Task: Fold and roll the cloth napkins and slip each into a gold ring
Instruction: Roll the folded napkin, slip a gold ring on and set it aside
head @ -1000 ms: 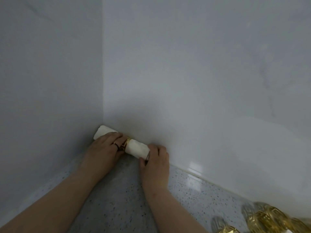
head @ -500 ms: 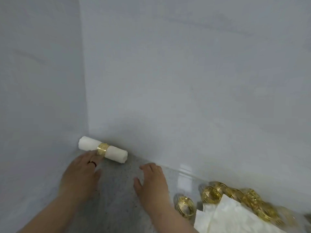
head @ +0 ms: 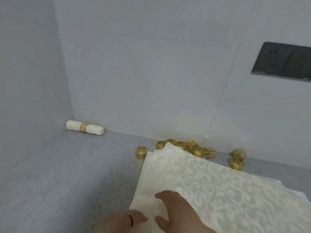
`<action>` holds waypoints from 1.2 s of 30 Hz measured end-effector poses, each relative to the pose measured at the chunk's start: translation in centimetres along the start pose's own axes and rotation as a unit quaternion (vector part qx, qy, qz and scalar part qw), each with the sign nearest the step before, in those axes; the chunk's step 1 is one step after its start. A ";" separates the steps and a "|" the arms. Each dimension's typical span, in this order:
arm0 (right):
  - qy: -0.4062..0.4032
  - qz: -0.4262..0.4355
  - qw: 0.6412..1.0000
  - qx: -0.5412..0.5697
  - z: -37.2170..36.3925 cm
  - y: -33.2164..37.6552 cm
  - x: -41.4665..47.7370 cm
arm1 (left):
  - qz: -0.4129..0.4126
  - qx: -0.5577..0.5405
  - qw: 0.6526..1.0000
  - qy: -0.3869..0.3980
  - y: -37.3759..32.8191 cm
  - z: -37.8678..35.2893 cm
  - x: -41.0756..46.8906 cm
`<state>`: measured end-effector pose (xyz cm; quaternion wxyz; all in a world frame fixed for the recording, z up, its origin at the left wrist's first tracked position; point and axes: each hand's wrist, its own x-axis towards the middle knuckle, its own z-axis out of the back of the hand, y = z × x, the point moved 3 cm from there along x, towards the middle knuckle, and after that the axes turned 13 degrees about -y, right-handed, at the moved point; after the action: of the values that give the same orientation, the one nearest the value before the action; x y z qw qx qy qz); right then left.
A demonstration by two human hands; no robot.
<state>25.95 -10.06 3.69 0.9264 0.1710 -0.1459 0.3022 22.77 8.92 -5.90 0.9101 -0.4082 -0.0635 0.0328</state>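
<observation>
The grey speckled counter (head: 67, 174) fills the near left and runs to a corner formed by 2 pale walls. On the far right wall you see a dark socket panel (head: 284, 60).

A stack of cream napkins (head: 227, 190) with a scroll pattern lies flat on the right half of the counter; its far corner overlaps the ring pile. Your right hand (head: 176, 209) rests palm down on the near left part of the top napkin, fingers straight and spread, gripping nothing. Your left hand (head: 124, 221) sits at the near left edge of the stack, partly cut off by the frame. A dark band shows on 1 finger. Its fingers appear relaxed at the napkin edge, but whether they pinch the cloth cannot be told from this view.

The loose gold rings (head: 190, 148) lie in a cluster against the far wall, behind the stack. 1 ring (head: 141, 153) stands apart to the left, and 2 more (head: 237, 159) sit to the right, 1 atop the other.

The finished rolled napkin (head: 84, 127) lies in the far left corner against the wall, with 1 gold ring (head: 83, 127) around its middle, well apart from both hands.
</observation>
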 end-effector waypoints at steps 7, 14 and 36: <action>0.009 -0.066 0.998 0.020 0.0 -3.0 -7.0 | -0.181 0.306 0.935 0.022 -7.4 -0.9 -3.8; -0.002 -0.078 0.994 0.070 2.2 -0.4 -14.0 | -0.108 0.206 0.965 -0.124 -9.2 -1.6 -8.1; 0.029 -0.120 0.989 0.079 3.8 8.4 -22.5 | -0.198 0.023 0.970 -0.140 -11.8 0.7 -15.7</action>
<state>2.75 -16.69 0.60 0.9434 0.2508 -0.0736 0.2042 7.23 -0.14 1.93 0.8897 -0.3576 -0.2694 -0.0895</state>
